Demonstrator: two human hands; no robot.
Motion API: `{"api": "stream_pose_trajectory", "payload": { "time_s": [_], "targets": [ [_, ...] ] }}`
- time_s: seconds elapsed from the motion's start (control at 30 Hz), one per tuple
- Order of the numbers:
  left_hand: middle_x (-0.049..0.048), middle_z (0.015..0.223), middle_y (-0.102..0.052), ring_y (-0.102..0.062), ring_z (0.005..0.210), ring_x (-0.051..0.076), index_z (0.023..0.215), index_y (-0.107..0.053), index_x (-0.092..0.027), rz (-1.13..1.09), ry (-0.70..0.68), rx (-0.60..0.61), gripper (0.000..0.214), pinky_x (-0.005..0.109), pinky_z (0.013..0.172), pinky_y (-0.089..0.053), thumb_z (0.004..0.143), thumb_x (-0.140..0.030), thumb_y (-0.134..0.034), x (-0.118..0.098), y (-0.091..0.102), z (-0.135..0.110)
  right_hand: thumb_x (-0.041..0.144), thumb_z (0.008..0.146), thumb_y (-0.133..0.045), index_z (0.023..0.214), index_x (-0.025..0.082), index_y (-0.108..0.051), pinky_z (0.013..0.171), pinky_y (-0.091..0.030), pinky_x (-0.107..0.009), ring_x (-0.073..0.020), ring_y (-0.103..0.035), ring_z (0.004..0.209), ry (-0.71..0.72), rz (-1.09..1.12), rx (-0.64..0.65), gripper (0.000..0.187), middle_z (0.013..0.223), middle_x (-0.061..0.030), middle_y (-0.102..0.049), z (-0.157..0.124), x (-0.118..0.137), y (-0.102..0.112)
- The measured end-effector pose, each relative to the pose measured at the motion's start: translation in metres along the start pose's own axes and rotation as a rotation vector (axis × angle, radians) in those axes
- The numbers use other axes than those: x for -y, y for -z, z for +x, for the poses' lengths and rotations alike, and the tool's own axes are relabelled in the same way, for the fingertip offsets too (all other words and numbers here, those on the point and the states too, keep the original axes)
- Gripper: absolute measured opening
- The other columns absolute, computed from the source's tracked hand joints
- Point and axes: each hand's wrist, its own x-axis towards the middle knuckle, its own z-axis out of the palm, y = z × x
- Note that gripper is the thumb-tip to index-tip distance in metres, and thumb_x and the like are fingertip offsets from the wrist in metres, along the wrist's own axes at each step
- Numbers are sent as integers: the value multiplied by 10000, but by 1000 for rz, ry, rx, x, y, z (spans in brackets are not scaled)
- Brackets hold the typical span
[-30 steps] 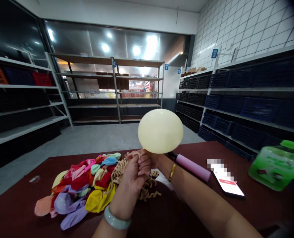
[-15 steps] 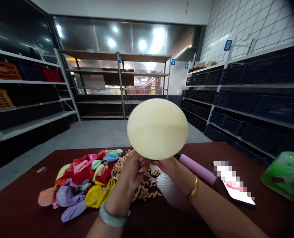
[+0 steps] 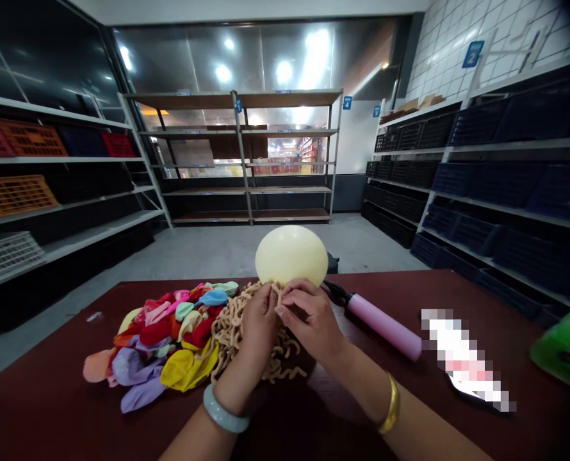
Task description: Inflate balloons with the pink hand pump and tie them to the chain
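Note:
A blown-up pale yellow balloon stands above the far edge of the table, just beyond my fingers. My left hand is closed, with thumb and finger pinched at the balloon's neck. From the right, the thumb and fingertips of my right hand also pinch at the neck, just below the left fingertips. A narrow tan strip shows between the fingers; I cannot tell if it is the neck or one of the curly tan strands heaped beneath my hands.
Left of the strands lies a pile of limp coloured balloons. On the right are a pink hand pump, a phone and a green package, all on the dark red table. Shelves with crates line the sides.
The balloon has moved lower and away from me and looks smaller. My right hand has come from behind it to its near side, fingers now showing at the neck. The view has shifted slightly.

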Motion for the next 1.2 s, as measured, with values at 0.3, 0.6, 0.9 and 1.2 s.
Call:
{"api": "stream_pose_trajectory", "payload": {
  "time_s": [0.3, 0.6, 0.9, 1.2],
  "targets": [
    [19, 684, -592, -496, 664, 178, 692, -626, -197, -14, -55, 25, 71, 249, 651, -354, 753, -181, -592, 3, -3, -7, 205, 918, -474, 943, 203, -596, 887, -458, -345, -194, -589, 958, 105, -118, 46, 124, 960, -69, -646, -1, -2, 7],
    [31, 717, -597, -501, 699, 206, 747, -653, -223, 140, -113, 5, 228, 260, 669, -328, 649, -38, -562, 2, 1, -9, 168, 829, -622, 826, 211, -608, 767, -475, -289, -171, -599, 813, 1, -104, -27, 45, 837, -25, -655, 3, -8, 7],
    [24, 618, -522, -418, 610, 189, 644, -577, -218, 277, -157, 50, 157, 271, 613, -252, 687, -73, -619, 0, 1, -10, 174, 838, -619, 778, 196, -594, 734, -448, -286, -178, -577, 786, -107, -248, 31, 68, 803, -22, -637, 3, -8, 11],
    [37, 735, -612, -522, 676, 189, 770, -622, -205, 117, -125, 110, 130, 277, 661, -348, 848, -211, -519, 0, -10, -13, 181, 918, -467, 874, 186, -523, 697, -436, -307, -204, -564, 767, 11, -547, -105, 72, 811, -55, -598, -3, -12, 2]
  ]
}}
